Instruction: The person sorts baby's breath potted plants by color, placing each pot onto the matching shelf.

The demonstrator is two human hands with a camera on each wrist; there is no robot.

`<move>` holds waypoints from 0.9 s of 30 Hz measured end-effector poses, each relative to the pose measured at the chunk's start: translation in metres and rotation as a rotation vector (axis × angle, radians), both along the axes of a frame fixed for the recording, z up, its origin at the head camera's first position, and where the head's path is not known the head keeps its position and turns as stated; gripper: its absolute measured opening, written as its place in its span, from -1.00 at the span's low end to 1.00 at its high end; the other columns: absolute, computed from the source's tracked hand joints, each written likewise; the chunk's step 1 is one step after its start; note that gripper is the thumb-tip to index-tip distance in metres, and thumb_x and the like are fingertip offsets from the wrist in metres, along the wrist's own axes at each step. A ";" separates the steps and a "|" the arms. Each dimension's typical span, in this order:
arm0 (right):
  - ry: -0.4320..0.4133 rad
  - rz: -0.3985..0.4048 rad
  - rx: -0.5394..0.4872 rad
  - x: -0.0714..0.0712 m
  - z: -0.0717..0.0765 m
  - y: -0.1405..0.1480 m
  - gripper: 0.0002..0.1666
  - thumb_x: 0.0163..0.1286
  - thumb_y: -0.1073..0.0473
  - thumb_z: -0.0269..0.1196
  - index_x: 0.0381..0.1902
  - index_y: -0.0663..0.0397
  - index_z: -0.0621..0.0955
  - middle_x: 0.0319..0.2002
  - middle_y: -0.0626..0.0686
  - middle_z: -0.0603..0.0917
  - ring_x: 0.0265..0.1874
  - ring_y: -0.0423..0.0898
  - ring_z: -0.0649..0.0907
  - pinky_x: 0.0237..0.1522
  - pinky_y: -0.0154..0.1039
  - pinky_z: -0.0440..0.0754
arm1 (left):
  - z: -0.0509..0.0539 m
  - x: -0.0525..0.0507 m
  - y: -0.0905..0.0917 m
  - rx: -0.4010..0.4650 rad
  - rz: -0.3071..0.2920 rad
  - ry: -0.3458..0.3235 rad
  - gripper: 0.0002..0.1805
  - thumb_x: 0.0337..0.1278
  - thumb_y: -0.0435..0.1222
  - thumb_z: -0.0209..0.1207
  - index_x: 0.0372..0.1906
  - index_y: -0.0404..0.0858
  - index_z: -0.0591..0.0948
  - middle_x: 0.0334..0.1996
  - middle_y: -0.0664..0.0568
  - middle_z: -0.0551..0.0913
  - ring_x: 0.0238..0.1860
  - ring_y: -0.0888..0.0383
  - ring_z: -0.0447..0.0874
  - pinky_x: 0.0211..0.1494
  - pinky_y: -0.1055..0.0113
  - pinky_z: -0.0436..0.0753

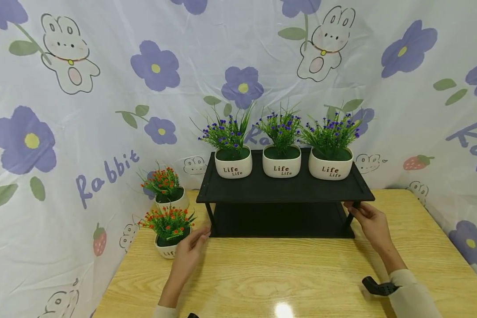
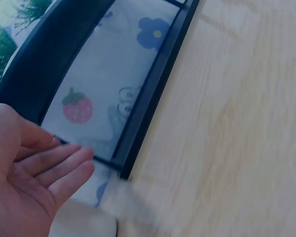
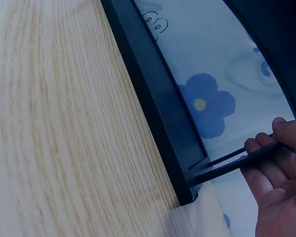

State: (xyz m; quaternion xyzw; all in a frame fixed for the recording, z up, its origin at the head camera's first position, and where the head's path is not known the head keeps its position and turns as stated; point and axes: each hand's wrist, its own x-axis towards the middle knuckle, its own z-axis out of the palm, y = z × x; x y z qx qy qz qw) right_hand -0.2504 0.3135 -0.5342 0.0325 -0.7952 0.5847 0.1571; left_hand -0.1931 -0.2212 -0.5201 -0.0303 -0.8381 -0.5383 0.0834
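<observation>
A black two-tier shelf [image 1: 286, 191] stands on the wooden table. On its top board are three white pots with purple flowers: a left pot [image 1: 233, 165], a middle pot [image 1: 282, 164] and a right pot [image 1: 330, 167]. My left hand [image 1: 190, 248] is at the shelf's lower left corner, its fingers loosely extended beside the left post in the left wrist view. Whether they touch it is hard to tell. At the other end, my right hand [image 1: 371, 223] holds the right post [image 3: 237, 165], thumb and fingers bent about it near the top board.
Two white pots with orange flowers, a rear pot [image 1: 172, 201] and a front pot [image 1: 167, 249], stand left of the shelf, the front one close to my left hand. Behind the table [image 1: 278, 274] hangs a patterned cloth [image 1: 115, 79]. The lower board [image 1: 280, 221] of the shelf is bare.
</observation>
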 end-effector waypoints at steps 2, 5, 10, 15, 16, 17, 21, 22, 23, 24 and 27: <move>0.004 -0.005 -0.005 0.000 0.000 -0.001 -0.49 0.66 0.10 0.23 0.31 0.43 0.60 0.06 -0.14 0.83 0.00 -0.59 0.70 0.07 -0.68 0.60 | 0.001 0.006 -0.008 0.029 -0.019 -0.010 -0.61 0.64 -0.37 0.09 0.39 -0.39 0.59 0.23 -0.25 0.74 0.24 -0.13 0.78 0.30 0.20 0.74; 0.007 -0.012 -0.008 0.000 0.000 -0.002 -0.49 0.66 0.10 0.23 0.30 0.44 0.61 0.05 -0.15 0.83 -0.01 -0.59 0.70 0.06 -0.68 0.60 | 0.000 0.012 -0.021 0.092 -0.023 -0.019 -0.66 0.63 -0.41 0.09 0.32 -0.43 0.63 0.13 -0.31 0.78 0.10 -0.08 0.85 0.21 0.17 0.78; -0.004 -0.027 -0.009 0.001 0.001 -0.003 -0.50 0.65 0.10 0.24 0.29 0.42 0.62 0.03 -0.17 0.83 -0.02 -0.60 0.69 0.05 -0.68 0.60 | -0.003 0.018 -0.046 0.176 0.000 0.005 -0.70 0.61 -0.45 0.09 0.21 -0.57 0.64 0.02 -0.42 0.78 -0.08 0.08 0.90 0.06 0.18 0.85; -0.010 -0.035 -0.006 0.003 0.000 -0.003 -0.51 0.65 0.09 0.25 0.29 0.40 0.63 0.02 -0.18 0.83 -0.02 -0.61 0.69 0.04 -0.69 0.60 | 0.002 0.024 -0.069 0.206 0.102 0.018 -0.74 0.59 -0.46 0.13 0.11 -0.61 0.66 -0.14 -0.29 0.85 -0.21 0.18 0.89 -0.09 0.23 0.86; -0.008 -0.036 -0.010 0.003 0.000 -0.003 -0.51 0.65 0.10 0.25 0.29 0.41 0.63 0.02 -0.18 0.83 -0.02 -0.61 0.69 0.04 -0.69 0.60 | 0.003 0.024 -0.073 0.202 0.118 0.027 -0.74 0.58 -0.46 0.13 0.10 -0.61 0.66 -0.18 -0.25 0.86 -0.23 0.19 0.89 -0.12 0.24 0.86; -0.005 -0.036 -0.014 0.002 -0.001 -0.003 -0.51 0.64 0.10 0.25 0.29 0.41 0.63 0.01 -0.18 0.83 -0.02 -0.60 0.69 0.04 -0.69 0.60 | 0.004 0.025 -0.076 0.207 0.136 0.034 -0.74 0.58 -0.45 0.14 0.08 -0.61 0.67 -0.22 -0.20 0.86 -0.25 0.19 0.88 -0.14 0.25 0.86; 0.009 -0.040 -0.028 0.001 -0.001 -0.003 -0.54 0.65 0.14 0.23 0.27 0.42 0.63 0.01 -0.17 0.83 -0.01 -0.57 0.71 0.05 -0.68 0.60 | 0.005 0.025 -0.090 0.215 0.201 0.063 -0.74 0.56 -0.44 0.17 0.06 -0.61 0.67 -0.35 -0.05 0.85 -0.34 0.21 0.86 -0.23 0.30 0.85; 0.011 -0.042 -0.028 0.000 -0.002 -0.003 -0.55 0.66 0.14 0.23 0.27 0.41 0.64 0.00 -0.17 0.83 -0.01 -0.57 0.71 0.05 -0.68 0.60 | 0.005 0.024 -0.093 0.220 0.222 0.069 -0.75 0.56 -0.44 0.18 0.06 -0.61 0.67 -0.37 -0.03 0.85 -0.36 0.21 0.85 -0.25 0.31 0.84; 0.012 -0.043 -0.026 0.000 -0.002 -0.003 -0.56 0.66 0.15 0.22 0.27 0.41 0.64 0.00 -0.19 0.83 -0.01 -0.57 0.71 0.06 -0.68 0.60 | 0.004 0.023 -0.097 0.222 0.245 0.077 -0.75 0.55 -0.45 0.18 0.06 -0.61 0.67 -0.39 0.00 0.84 -0.38 0.21 0.84 -0.27 0.33 0.83; 0.013 -0.044 -0.023 0.000 -0.003 -0.003 -0.56 0.66 0.15 0.22 0.27 0.41 0.64 0.00 -0.20 0.83 -0.02 -0.58 0.71 0.05 -0.69 0.60 | 0.003 0.023 -0.100 0.214 0.267 0.088 -0.76 0.55 -0.45 0.18 0.05 -0.60 0.68 -0.41 0.01 0.83 -0.40 0.22 0.84 -0.29 0.35 0.82; 0.011 -0.045 -0.018 0.000 -0.005 -0.002 -0.55 0.66 0.15 0.22 0.29 0.40 0.63 0.00 -0.24 0.83 -0.03 -0.60 0.70 0.05 -0.68 0.60 | -0.001 0.020 -0.109 0.185 0.328 0.119 -0.79 0.53 -0.48 0.19 0.05 -0.57 0.69 -0.41 0.05 0.82 -0.42 0.26 0.81 -0.31 0.42 0.79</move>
